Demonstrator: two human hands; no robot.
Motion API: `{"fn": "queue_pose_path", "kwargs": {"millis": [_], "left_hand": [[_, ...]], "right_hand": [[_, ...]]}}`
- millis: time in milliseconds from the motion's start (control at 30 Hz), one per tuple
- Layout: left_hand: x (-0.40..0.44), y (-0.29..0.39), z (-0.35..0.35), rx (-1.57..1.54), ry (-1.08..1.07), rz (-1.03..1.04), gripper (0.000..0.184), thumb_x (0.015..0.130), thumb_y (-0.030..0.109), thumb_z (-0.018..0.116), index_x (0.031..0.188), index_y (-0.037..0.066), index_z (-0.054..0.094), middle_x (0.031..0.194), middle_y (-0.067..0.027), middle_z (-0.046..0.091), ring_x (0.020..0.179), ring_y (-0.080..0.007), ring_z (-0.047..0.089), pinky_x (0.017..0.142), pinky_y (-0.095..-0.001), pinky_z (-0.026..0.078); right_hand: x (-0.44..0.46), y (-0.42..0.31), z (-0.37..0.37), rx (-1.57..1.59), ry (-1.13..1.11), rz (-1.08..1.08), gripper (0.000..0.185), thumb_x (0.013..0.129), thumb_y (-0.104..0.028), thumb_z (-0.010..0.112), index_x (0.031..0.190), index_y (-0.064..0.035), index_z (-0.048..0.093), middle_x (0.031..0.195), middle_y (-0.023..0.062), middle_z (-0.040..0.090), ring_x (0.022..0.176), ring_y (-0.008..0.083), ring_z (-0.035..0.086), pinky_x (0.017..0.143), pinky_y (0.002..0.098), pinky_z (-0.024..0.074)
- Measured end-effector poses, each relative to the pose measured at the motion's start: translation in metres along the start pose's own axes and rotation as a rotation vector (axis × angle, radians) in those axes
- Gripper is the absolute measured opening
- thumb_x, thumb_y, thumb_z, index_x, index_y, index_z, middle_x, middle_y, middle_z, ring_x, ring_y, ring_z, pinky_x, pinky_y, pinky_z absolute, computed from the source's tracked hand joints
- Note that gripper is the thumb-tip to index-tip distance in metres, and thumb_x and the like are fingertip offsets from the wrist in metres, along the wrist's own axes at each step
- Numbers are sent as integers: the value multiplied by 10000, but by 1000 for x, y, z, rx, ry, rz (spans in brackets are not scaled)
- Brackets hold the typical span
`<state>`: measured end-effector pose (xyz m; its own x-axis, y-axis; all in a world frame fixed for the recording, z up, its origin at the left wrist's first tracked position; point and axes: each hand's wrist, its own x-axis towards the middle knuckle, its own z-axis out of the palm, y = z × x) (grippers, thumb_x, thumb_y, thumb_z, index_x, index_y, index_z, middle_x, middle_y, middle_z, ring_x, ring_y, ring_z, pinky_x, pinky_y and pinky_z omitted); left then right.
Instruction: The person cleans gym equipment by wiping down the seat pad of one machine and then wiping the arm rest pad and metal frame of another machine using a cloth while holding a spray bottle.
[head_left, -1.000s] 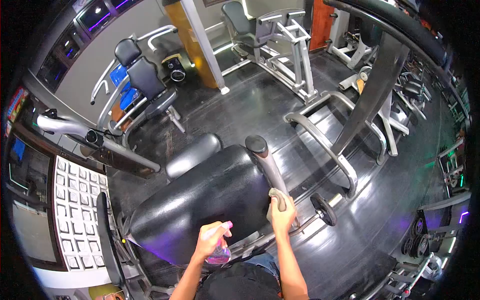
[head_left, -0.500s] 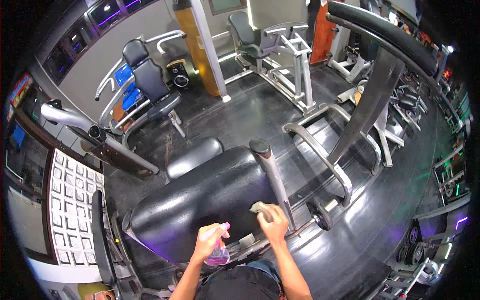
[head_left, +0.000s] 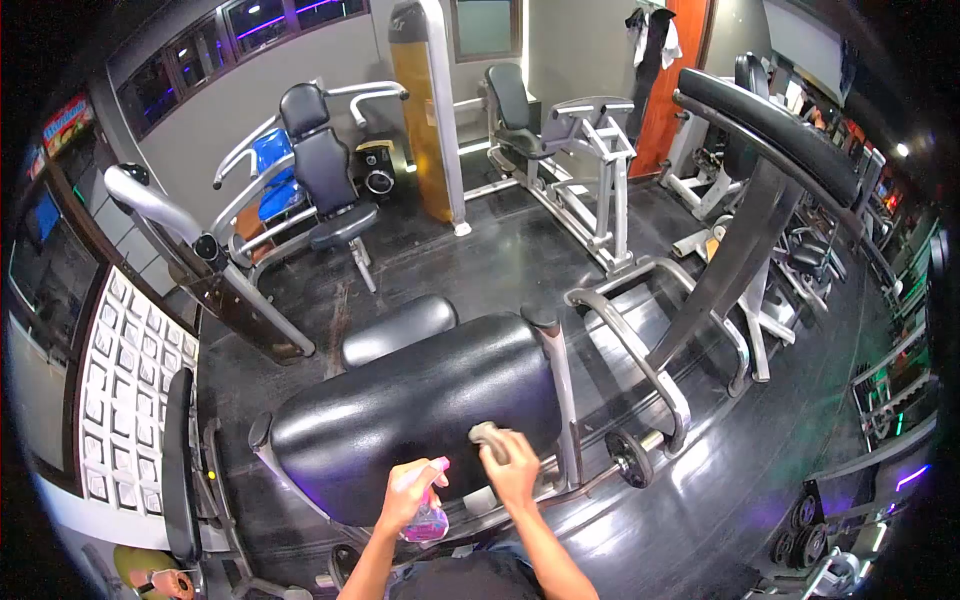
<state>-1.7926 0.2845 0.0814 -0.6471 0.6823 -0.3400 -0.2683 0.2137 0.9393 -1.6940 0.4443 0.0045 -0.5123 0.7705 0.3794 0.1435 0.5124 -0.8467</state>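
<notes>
The right hand [head_left: 513,470] has travelled left across the black pad [head_left: 410,395]. A second ago it had the cloth [head_left: 487,436] by the grey post [head_left: 564,400] at the pad's right end — now both are nearer the left hand [head_left: 404,497]. The view has tipped up — more of the window [head_left: 487,28] shows, and hanging clothes [head_left: 656,45] have come into sight.

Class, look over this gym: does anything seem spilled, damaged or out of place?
Nothing looks spilled around the large black pad, the spray bottle in the left hand or the cloth in the right hand. A brownish streak beside the small pad stands out against the dark floor; scuff or dirt, I cannot tell.
</notes>
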Motion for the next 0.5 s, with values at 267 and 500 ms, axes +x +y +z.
{"fn": "queue_pose_path", "kwargs": {"millis": [267, 500], "left_hand": [[-8, -10, -22, -31, -4, 17, 353, 938, 292, 638, 752, -7, 665, 695, -77, 653, 468, -138, 595, 457, -267, 459], [-20, -9, -44, -45, 7, -6, 354, 930, 294, 646, 740, -4, 667, 687, -73, 652, 469, -132, 595, 456, -263, 457]], "right_hand": [[-28, 9, -2, -129, -79, -32, 317, 749, -139, 756, 1062, -177, 734, 1001, 43, 690, 926, 237, 660, 824, 357, 531], [-2, 12, -13, -54, 214, 235, 240, 808, -9, 683, 1044, -39, 720, 1006, 102, 699, 949, 242, 673, 856, 337, 516]]}}
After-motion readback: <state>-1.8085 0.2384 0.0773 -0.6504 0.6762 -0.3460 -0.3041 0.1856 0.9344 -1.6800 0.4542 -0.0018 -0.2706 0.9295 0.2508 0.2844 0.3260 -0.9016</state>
